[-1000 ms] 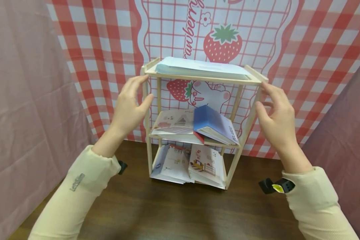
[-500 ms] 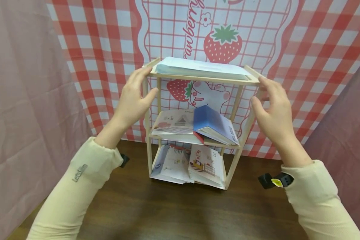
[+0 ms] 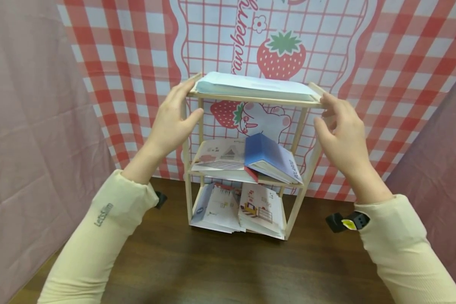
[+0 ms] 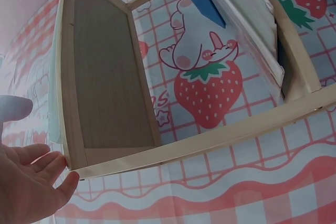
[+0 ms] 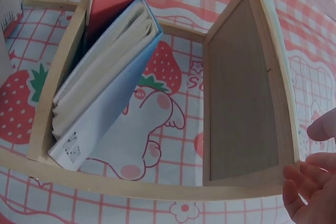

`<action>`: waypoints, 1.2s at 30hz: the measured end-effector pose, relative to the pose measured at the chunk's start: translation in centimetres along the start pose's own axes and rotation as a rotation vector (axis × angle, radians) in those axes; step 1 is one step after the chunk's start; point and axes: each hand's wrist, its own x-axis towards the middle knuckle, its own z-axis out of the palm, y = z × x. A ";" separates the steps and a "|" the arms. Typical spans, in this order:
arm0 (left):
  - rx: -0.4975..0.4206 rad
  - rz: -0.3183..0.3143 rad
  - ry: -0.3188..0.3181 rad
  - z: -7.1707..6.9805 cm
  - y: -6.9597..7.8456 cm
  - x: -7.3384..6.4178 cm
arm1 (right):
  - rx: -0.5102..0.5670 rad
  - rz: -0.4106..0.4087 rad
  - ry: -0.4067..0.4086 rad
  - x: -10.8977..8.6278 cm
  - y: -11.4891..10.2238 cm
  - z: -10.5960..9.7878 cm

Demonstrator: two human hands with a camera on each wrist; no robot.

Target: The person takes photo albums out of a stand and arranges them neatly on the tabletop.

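A three-tier wooden shelf [image 3: 190, 198] stands upright in the head view. My left hand [image 3: 169, 122] rests its fingers along the shelf's upper left corner, thumb held apart in front of the post. At the upper right corner, the fingertips of my right hand [image 3: 342, 135] touch the frame, with that thumb apart too. Both wrist views show fingertips at the corner of the top board [image 4: 107, 72]. A pale blue-white book [image 3: 254, 84] lies flat on the top tier. On the middle tier, a blue book [image 3: 267, 154] leans tilted over a light illustrated book [image 3: 222, 154].
Several books [image 3: 226, 209] lie slanted on the bottom tier. The shelf stands on a dark wooden table [image 3: 213, 270]. Close behind hangs a red-and-white checked cloth [image 3: 144, 50] with strawberry prints. Pink curtains [image 3: 34, 126] close off both sides.
Both hands have moved inward and slightly up, from beside the posts onto the shelf's upper corners. The shelf and books have kept their places.
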 end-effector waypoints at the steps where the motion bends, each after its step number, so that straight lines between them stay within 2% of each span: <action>1: 0.001 0.004 -0.002 0.0 0.0 0.0 | 0.001 -0.001 0.000 0.0 0.0 0.0; 10: 0.029 0.040 -0.037 0.0 0.0 0.2 | -0.016 0.023 -0.036 0.5 -0.2 0.5; 19: 0.033 0.026 -0.045 -0.3 0.1 0.2 | 0.004 0.046 -0.113 1.4 0.0 0.5; 24: 0.046 0.003 -0.069 -0.3 0.2 0.3 | 0.032 0.078 -0.142 1.6 -0.4 0.7; 28: 0.043 -0.024 -0.079 -0.3 0.2 0.2 | 0.014 0.086 -0.144 1.8 -0.6 0.7; 36: -0.001 -0.059 -0.060 -0.1 0.3 0.3 | -0.037 0.110 -0.182 1.5 -0.7 -0.1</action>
